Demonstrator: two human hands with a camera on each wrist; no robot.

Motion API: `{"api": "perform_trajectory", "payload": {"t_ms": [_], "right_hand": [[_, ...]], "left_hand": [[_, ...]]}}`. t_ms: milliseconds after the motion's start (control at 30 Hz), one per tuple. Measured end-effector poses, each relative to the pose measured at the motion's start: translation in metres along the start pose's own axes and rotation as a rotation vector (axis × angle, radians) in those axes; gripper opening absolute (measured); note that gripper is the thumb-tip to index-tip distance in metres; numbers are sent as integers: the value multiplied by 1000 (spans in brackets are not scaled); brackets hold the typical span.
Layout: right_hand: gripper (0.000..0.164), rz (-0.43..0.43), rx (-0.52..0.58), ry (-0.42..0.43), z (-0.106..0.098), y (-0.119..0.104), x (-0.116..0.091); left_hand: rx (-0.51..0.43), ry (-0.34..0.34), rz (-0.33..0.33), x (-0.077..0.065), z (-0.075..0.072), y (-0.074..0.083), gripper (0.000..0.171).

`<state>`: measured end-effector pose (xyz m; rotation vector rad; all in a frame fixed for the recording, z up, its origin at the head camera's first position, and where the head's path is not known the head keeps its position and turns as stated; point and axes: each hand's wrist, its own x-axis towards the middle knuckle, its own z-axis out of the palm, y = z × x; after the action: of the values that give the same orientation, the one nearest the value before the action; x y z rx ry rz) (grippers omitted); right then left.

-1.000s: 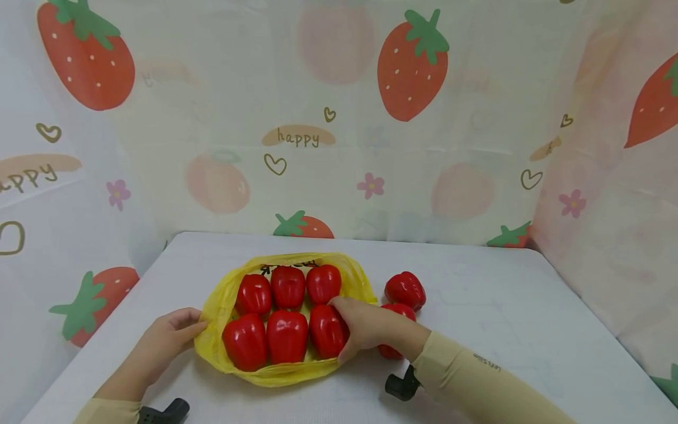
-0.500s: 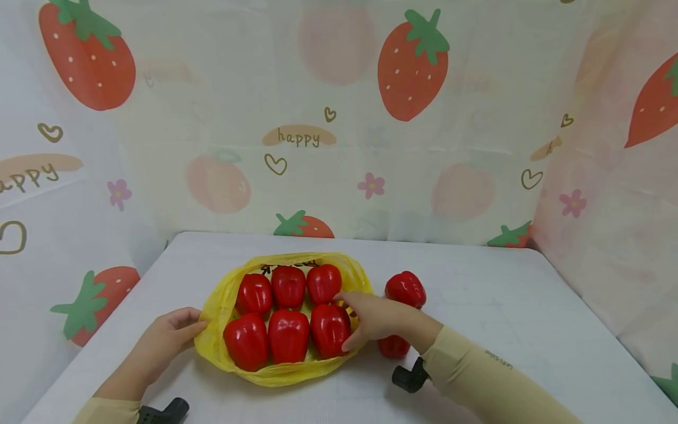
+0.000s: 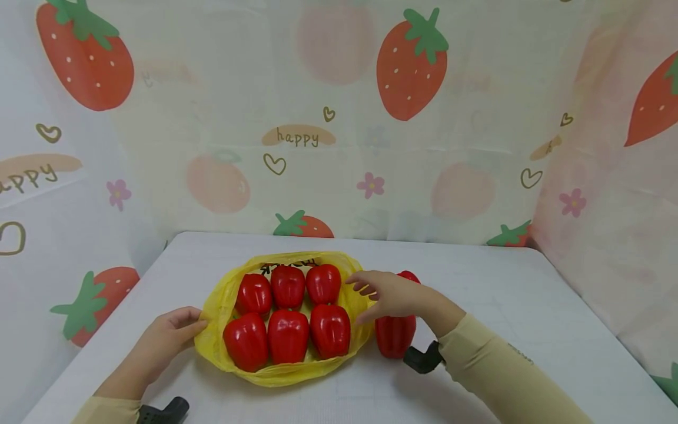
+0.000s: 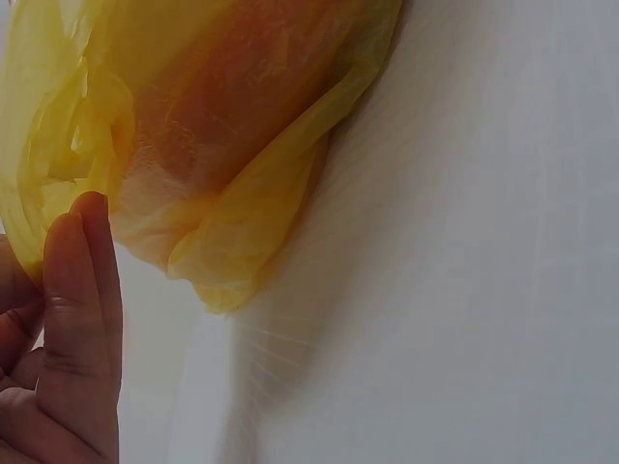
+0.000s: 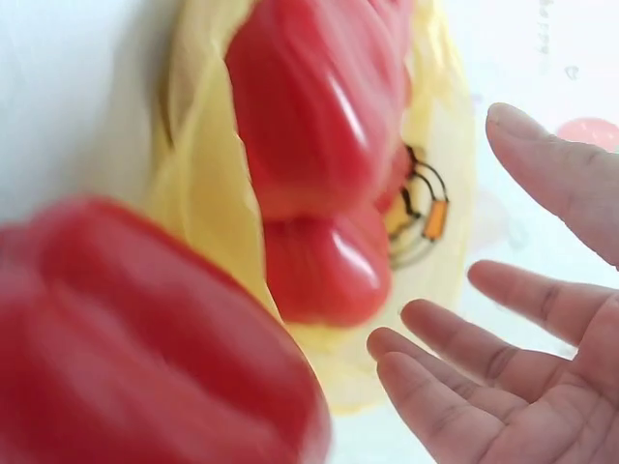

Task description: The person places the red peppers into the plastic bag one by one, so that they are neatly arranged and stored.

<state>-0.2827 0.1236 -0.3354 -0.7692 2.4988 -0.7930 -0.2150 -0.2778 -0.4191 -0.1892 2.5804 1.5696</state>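
Observation:
A yellow plastic bag lies wide at the mouth on the white table, holding several red bell peppers in two rows. My left hand pinches the bag's left rim between thumb and fingers; the left wrist view shows the fingertips at the thin plastic. Over the bag's right edge hovers my right hand, fingers spread and holding nothing. Beside the bag on the right, a red bell pepper lies on the table, and another bell pepper behind it is mostly hidden by that hand.
The white table extends to the right and in front of the bag. A strawberry-print cloth hangs behind and along both sides. Black wrist cameras are strapped to both wrists.
My right hand has let go of the front-right bell pepper in the bag and moved right, out over the rim. The left hand keeps its place on the bag.

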Motion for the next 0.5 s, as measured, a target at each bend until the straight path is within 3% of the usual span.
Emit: {"api": "perform_trajectory", "payload": {"t_ms": [500], "right_hand": [[57,39,22,164,-47,42,-16]], "left_hand": [[4,0,-2,1,1,-1,37]]}}
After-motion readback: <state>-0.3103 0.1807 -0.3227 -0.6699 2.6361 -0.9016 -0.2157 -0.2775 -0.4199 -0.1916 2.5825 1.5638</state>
